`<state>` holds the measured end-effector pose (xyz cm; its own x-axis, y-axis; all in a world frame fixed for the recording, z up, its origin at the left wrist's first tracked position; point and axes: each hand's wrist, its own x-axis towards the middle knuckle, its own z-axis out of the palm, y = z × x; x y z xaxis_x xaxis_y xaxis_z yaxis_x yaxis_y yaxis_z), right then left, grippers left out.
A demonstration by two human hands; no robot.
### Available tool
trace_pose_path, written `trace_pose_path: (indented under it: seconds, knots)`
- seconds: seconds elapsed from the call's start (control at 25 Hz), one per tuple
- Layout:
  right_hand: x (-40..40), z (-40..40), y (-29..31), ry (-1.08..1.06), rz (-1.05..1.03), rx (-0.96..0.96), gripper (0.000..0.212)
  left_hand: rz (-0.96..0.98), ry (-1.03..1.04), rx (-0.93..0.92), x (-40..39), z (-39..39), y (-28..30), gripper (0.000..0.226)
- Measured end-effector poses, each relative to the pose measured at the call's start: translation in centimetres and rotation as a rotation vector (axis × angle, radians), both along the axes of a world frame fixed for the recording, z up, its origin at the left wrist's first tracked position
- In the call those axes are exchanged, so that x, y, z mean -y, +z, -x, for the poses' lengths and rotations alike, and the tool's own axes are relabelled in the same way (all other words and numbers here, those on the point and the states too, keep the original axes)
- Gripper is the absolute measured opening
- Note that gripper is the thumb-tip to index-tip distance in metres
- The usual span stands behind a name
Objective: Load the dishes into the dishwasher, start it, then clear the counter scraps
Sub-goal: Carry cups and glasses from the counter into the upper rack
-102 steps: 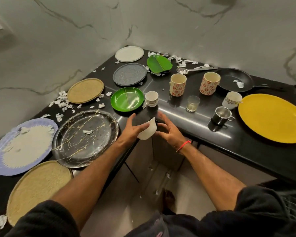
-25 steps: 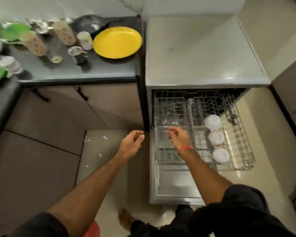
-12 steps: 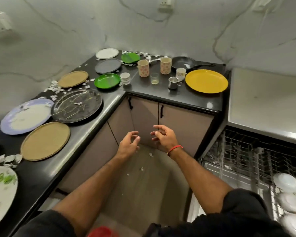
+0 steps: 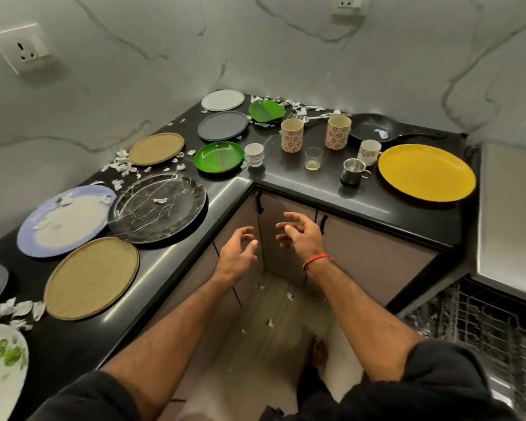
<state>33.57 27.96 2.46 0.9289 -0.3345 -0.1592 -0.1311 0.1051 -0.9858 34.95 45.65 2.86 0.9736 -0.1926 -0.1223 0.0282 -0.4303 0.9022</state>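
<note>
Both hands hang empty in front of the corner cabinet doors, below the edge of the black tabletop: the left hand and the right hand with its red wrist band are near each other, fingers loosely curled and apart, touching nothing. The dishes lie up on the tabletop beyond them, with the small white cup, the green plate and the steel cup closest, and paper scraps scattered among the plates. The dishwasher rack stands pulled out, low to the right of the right hand.
</note>
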Motion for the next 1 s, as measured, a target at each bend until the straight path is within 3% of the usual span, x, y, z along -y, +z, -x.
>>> trace_pose_path:
  seconds: [0.44, 0.72, 0.88, 1.0]
  knots:
    - [7.9, -16.8, 0.4, 0.125, -0.038, -0.076, 0.031, -0.150, 0.135, 0.011, 8.0, -21.7, -1.6, 0.048]
    - [9.4, -21.9, 0.0, 0.098, -0.043, -0.173, 0.025, -0.474, 0.128, 0.065, 9.1, -31.6, -1.8, 0.079]
    - [9.4, -23.1, 0.4, 0.073, 0.022, -0.215, 0.025, -0.586, 0.005, 0.117, 10.0, -36.3, -2.4, 0.094]
    - [9.1, -23.5, 0.4, -0.003, 0.019, -0.231, 0.025, -0.665, -0.081, 0.163, 10.2, -38.2, -2.8, 0.088]
